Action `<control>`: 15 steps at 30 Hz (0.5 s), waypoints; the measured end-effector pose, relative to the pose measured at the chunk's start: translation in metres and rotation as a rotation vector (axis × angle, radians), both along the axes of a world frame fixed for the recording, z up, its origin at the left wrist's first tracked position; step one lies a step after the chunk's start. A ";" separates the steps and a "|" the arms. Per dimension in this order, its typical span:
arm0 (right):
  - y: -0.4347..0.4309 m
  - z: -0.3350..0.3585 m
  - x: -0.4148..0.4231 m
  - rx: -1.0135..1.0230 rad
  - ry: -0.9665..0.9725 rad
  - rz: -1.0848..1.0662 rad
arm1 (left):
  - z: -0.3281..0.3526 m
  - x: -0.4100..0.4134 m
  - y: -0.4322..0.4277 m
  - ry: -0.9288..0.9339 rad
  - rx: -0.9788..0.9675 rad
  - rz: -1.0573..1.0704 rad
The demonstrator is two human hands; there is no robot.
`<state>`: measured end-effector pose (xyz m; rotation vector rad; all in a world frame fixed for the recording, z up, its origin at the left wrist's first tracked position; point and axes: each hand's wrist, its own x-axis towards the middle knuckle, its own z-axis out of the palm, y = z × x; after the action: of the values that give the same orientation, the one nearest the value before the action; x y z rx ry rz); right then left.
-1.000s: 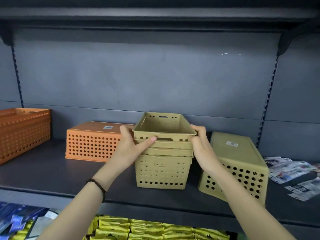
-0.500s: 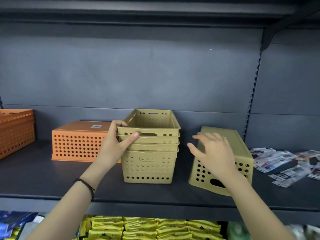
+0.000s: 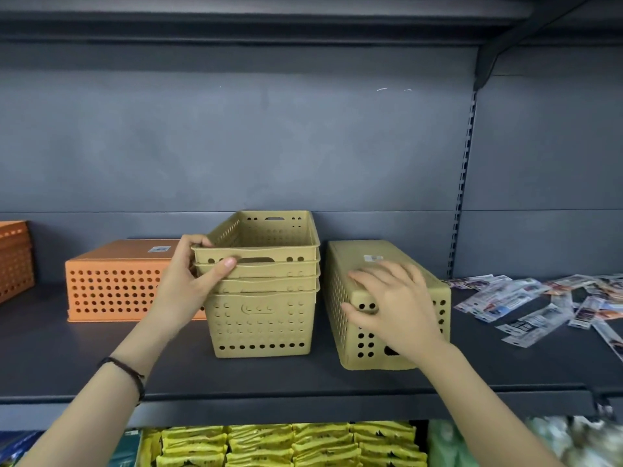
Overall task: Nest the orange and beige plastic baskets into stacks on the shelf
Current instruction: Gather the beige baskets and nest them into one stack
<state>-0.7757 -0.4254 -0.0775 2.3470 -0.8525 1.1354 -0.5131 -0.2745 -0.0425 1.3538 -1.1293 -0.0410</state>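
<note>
- Soft, even light from the front – the shelf [image 3: 303, 375] reads clearly, the overhang above it dim.
- Faint shadows beside the baskets.
- Below the shelf, packets blur; wide-angle bowing at edges.

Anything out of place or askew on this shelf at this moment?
Yes. One beige basket lies upside down beside the nested beige stack, and an orange basket is also inverted. Loose printed packets lie scattered at the shelf's right end.
</note>
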 end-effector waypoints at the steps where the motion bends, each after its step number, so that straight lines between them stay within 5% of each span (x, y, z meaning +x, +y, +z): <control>1: -0.001 -0.003 -0.002 -0.011 -0.026 -0.045 | 0.000 -0.001 0.000 -0.002 0.001 0.010; 8: 0.003 -0.025 -0.008 0.258 -0.158 -0.246 | -0.002 -0.006 0.001 0.031 0.003 0.012; 15: -0.001 -0.026 -0.008 0.198 -0.304 -0.205 | 0.000 -0.010 0.003 0.037 0.006 0.001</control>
<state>-0.7834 -0.4260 -0.1035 2.2024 -1.3342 1.3945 -0.5226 -0.2716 -0.0430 1.3539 -1.0979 -0.0690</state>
